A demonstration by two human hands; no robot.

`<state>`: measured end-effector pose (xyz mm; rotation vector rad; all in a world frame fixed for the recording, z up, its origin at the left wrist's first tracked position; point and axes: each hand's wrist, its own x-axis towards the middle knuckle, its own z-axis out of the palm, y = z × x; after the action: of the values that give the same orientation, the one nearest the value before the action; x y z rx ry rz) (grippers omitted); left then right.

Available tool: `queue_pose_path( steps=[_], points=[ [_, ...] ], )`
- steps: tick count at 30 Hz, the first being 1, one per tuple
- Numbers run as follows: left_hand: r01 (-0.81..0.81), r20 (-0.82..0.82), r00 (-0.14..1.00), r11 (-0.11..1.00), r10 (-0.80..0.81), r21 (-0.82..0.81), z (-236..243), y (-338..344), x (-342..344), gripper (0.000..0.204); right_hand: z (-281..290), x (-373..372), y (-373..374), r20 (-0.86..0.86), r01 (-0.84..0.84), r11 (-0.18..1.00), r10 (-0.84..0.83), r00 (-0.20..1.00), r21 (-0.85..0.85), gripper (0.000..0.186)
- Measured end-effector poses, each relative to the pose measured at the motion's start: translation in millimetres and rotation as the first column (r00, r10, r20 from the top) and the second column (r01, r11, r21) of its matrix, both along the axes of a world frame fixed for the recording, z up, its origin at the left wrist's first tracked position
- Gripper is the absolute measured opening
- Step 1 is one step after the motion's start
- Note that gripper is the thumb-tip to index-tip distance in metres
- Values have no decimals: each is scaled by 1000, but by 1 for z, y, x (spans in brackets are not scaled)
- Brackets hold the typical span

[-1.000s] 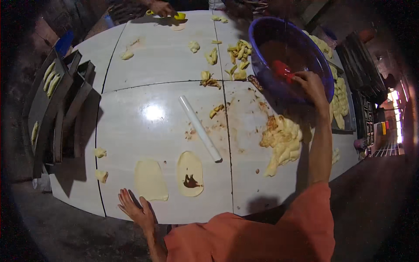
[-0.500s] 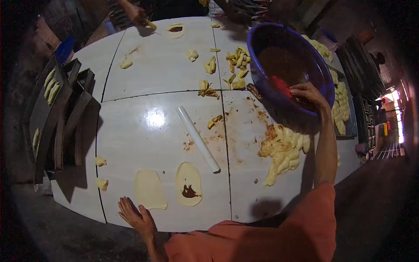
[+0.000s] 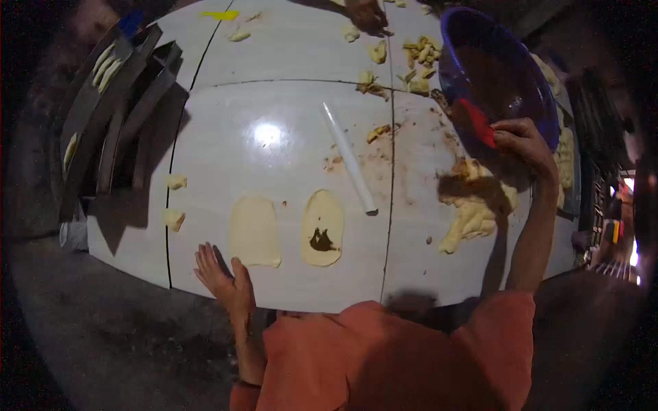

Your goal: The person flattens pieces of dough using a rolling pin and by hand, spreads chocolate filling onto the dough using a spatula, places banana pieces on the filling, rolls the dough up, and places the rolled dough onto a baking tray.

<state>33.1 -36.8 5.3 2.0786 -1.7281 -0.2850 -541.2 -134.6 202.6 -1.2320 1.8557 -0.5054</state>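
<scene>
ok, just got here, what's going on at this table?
A person's right hand grips a flat red scraper at the near side of a purple basin with brown filling in it. The left hand is open beside a plain dough sheet; the dough sheet to its right carries a brown smear. A white rod lies beyond them. Across the table is another person's hand.

bakery workroom: rolling pin [image 3: 348, 157], flat dough sheets [image 3: 254, 233]
</scene>
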Motion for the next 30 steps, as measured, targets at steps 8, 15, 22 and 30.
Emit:
queue_pose_path(
  steps=[8, 15, 22, 30],
  points=[
    [13, 10, 1000, 999, -12, -52, -10, 3, 17, 66, -87, 158, 39, -144, -657, 702, 645, 750, -274, 25],
    [3, 21, 1000, 998, -1, -57, -12, 7, 17, 66, -102, 220, 56, -501, -638, 734, 472, 726, -233, 20],
    [-8, 27, 1000, 998, 10, -67, -13, 10, 22, 66, -95, 226, 62, -436, -537, 821, 418, 797, -193, 25],
    [7, -13, 1000, 997, -8, -81, -12, 3, 14, 64, -106, 183, 70, 507, -69, 997, 39, 861, 41, 30]
  ],
)
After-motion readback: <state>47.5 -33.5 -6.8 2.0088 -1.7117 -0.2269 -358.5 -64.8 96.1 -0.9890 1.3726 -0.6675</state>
